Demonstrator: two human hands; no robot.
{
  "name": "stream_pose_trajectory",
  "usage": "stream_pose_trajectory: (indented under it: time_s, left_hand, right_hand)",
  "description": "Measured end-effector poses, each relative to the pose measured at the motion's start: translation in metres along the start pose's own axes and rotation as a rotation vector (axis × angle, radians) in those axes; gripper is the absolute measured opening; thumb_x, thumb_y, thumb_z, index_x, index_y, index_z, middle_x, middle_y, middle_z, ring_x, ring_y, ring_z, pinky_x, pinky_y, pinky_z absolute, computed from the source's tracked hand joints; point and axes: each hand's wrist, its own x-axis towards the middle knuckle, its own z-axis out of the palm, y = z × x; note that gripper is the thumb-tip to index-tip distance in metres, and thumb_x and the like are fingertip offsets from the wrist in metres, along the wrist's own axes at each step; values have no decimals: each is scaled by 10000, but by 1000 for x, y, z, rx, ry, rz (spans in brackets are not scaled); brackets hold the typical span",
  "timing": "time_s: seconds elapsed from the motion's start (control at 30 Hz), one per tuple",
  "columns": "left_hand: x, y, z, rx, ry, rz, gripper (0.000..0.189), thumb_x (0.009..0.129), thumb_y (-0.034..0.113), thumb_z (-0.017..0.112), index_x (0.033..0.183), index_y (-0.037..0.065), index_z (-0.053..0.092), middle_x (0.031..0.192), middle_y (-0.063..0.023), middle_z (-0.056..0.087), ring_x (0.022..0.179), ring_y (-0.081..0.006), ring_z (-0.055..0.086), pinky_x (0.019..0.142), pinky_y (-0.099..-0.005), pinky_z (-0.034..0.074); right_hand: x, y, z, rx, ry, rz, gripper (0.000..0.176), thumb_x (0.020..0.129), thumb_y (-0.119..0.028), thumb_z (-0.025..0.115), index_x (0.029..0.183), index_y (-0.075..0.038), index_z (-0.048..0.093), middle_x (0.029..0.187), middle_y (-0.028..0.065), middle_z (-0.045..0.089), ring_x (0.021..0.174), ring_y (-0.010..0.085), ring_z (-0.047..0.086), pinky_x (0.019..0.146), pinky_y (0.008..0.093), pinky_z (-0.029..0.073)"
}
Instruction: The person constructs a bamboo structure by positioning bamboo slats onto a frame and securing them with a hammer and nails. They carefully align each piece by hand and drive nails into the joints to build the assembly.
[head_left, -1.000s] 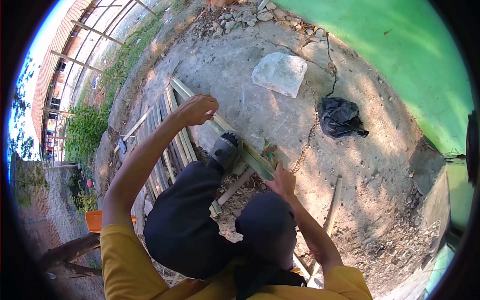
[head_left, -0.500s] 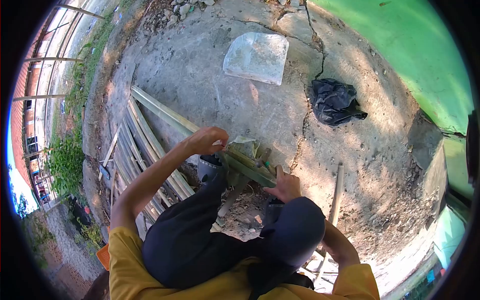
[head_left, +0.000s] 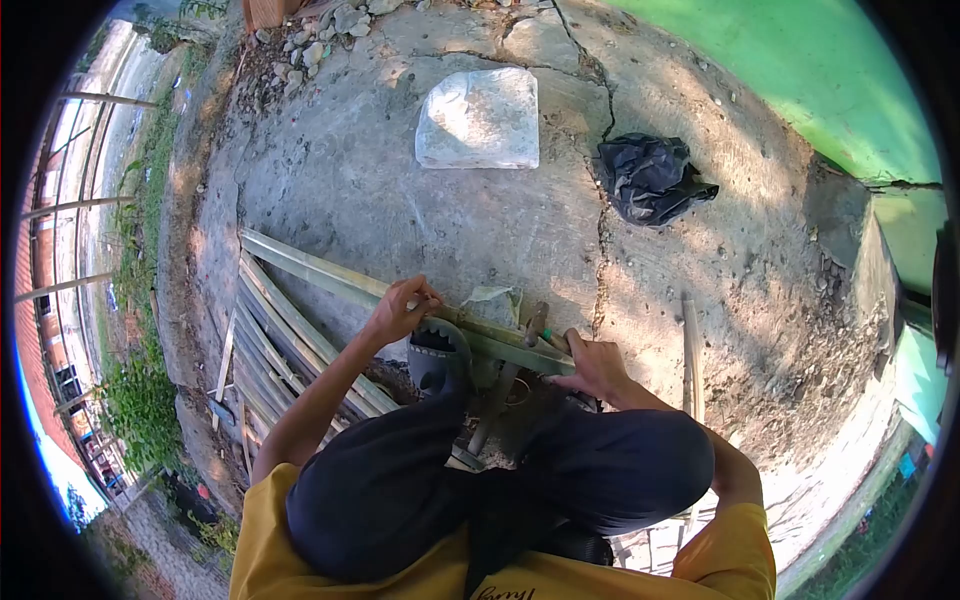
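A long wooden beam runs from the upper left down toward my right knee. My left hand is pinched closed over its middle; whatever sits between the fingertips is too small to make out. Near the beam's right end, my right hand grips it with the thumb on the near side. A hammer with a green handle lies against the beam, the handle reaching my right fingers. Behind the beam rests a clear plastic bag. My dark boot stands close by the left hand.
Several long wooden strips lie at left. A pale slab and a crumpled black plastic bag are on the cracked concrete ahead. One more strip lies at right, with a green wall beyond.
The view has shifted, and my right knee has moved outward to the right. My left hand stays pinched above the beam, and the right hand keeps hold near its end.
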Motion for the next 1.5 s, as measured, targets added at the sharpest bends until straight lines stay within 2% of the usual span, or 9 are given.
stream_pose_trajectory:
  time_s: [0.13, 0.37, 0.63, 0.77, 0.83, 1.07, 1.13, 1.33, 1.5]
  left_hand:
    - [4, -19, 1, 17, -41, -61, 164, 965, 111, 701, 921, 3, 585, 869, -102, 732, 824, -179, 697, 746, -355, 538]
    - [10, -18, -3, -130, -135, -239, 208, 932, 107, 735, 877, -1, 566, 849, -108, 716, 845, -169, 691, 771, -351, 541]
    - [3, -15, 9, -142, 36, -147, 174, 914, 73, 727, 884, -4, 574, 856, -110, 727, 866, -221, 716, 790, -365, 541]
    - [0, -10, 9, -24, 92, -109, 168, 930, 113, 726, 900, 7, 601, 862, -102, 722, 843, -194, 691, 791, -361, 531]
    - [-2, 6, 2, 136, 135, -27, 162, 914, 91, 739, 892, 7, 602, 870, -109, 721, 854, -219, 703, 783, -381, 531]
    - [-18, 91, 23, 212, 183, 90, 172, 850, 43, 777, 847, 16, 607, 851, -98, 696, 830, -267, 685, 777, -387, 519]
    - [-21, 102, 37, 197, 146, 118, 175, 844, 43, 779, 846, 17, 606, 860, -97, 694, 851, -270, 678, 788, -390, 515]
    - [-13, 100, 68, 109, 61, 123, 182, 806, 59, 792, 845, 21, 618, 852, -109, 648, 871, -326, 641, 774, -414, 501]
    - [-10, 96, 59, 281, -9, 298, 202, 787, 103, 817, 860, 56, 634, 876, -54, 660, 935, -258, 632, 873, -401, 462]
  right_hand:
    - [-7, -1, 3, -17, -22, 6, 779, 800, -495, 822, 1254, -7, 420, 819, 190, 693, 785, 406, 716, 667, 487, 547]
    - [-7, -3, 0, -28, -23, -94, 743, 812, -465, 826, 1214, 2, 411, 814, 180, 677, 739, 396, 704, 621, 473, 555]
    - [5, 13, -1, -56, -23, -225, 732, 790, -501, 826, 1169, -4, 444, 790, 184, 664, 696, 388, 697, 597, 459, 547]
    - [1, 18, 6, -47, 88, -289, 759, 781, -504, 825, 1198, 4, 444, 761, 184, 662, 673, 399, 686, 586, 471, 538]
    - [2, 16, 7, -52, 105, -223, 782, 759, -486, 834, 1220, 13, 446, 742, 191, 663, 669, 414, 679, 588, 492, 532]
    - [2, 19, 13, -9, 167, -214, 817, 727, -457, 857, 1241, 21, 439, 689, 187, 655, 668, 424, 677, 621, 514, 535]
    - [4, 17, 10, 31, 185, -195, 745, 721, -466, 856, 1145, -15, 441, 658, 175, 626, 619, 416, 641, 620, 520, 521]
    - [1, 2, -6, 23, 112, -119, 777, 719, -447, 881, 1170, 10, 444, 684, 159, 641, 619, 377, 656, 608, 495, 542]
    - [6, 3, -3, 4, 114, -121, 797, 693, -470, 885, 1171, 6, 461, 647, 176, 623, 599, 392, 652, 591, 493, 535]
